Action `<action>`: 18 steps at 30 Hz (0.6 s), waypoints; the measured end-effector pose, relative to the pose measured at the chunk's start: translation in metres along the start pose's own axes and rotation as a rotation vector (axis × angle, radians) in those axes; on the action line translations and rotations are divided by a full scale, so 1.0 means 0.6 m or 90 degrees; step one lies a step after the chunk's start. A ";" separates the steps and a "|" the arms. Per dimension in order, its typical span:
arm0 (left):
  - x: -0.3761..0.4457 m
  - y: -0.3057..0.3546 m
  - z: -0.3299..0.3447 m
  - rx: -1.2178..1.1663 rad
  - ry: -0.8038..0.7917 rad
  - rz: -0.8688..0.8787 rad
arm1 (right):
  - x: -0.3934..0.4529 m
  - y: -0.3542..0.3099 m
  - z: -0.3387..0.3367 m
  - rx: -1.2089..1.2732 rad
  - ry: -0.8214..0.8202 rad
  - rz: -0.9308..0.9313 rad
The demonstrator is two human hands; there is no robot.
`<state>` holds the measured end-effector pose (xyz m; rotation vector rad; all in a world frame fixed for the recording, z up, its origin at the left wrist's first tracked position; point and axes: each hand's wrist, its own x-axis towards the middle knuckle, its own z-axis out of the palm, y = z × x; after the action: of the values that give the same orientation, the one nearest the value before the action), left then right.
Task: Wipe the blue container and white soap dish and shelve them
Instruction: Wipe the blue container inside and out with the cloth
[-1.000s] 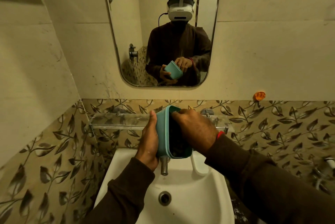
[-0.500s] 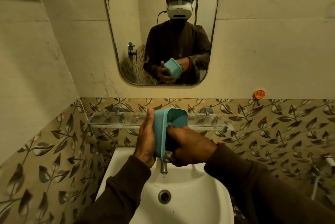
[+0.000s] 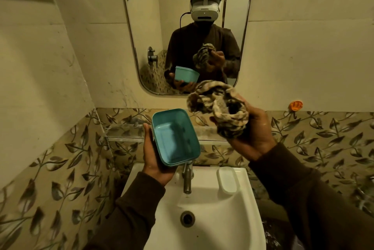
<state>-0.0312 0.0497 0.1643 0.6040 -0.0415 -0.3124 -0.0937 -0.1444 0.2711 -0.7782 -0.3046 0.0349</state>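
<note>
Cloth (image 3: pixel 219 108) lifted out, one blue container (image 3: pixel 175 138), two hands

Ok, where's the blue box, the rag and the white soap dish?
blue box (image 3: pixel 174 140): head view, on its inside floor.
rag (image 3: pixel 220 108): head view, on the bunched middle.
soap dish (image 3: pixel 227 182): head view, on its flat centre, at the sink's back right corner.

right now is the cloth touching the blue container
Apart. The head view shows the cloth bunched in the right hand, raised clear of the blue container held by the left hand, with wall tile visible between them.
</note>
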 end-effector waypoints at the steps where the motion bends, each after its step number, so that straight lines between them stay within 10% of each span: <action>1: -0.001 0.001 -0.004 -0.001 -0.004 0.002 | 0.000 -0.006 -0.005 0.023 0.011 -0.029; 18: -0.005 -0.007 0.003 0.041 -0.013 0.126 | 0.001 0.076 -0.100 -0.143 0.281 0.088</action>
<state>-0.0356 0.0465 0.1635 0.6547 -0.1306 -0.1260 -0.0725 -0.1530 0.1996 -1.0051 0.1675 -0.0424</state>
